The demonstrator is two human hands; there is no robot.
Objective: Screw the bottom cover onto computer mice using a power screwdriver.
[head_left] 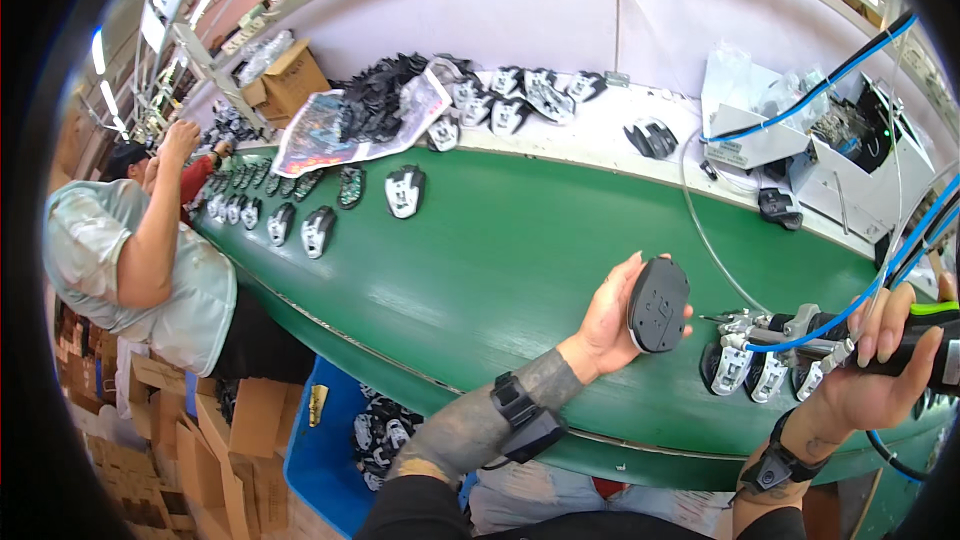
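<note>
My left hand (607, 315) is closed round a black computer mouse (660, 305), its flat underside turned up, above the green belt (520, 230). On the right, my right hand (875, 370) grips a black power screwdriver (910, 352) with a green band. Its metal nose (742, 320) points left toward the mouse; a small gap shows between tip and mouse. A blue hose (850, 325) runs into this tool. Below the nose, several white-and-black mouse parts (732, 368) stand in a row on the belt, partly hidden by the tool and my hand.
Mouse shells (405, 191) line the belt's far left, where a co-worker (140, 260) sits. Black parts lie on printed paper (300, 140). A white machine (850, 160) with cables stands at the back right. A blue bin (325, 450) of parts sits below the belt.
</note>
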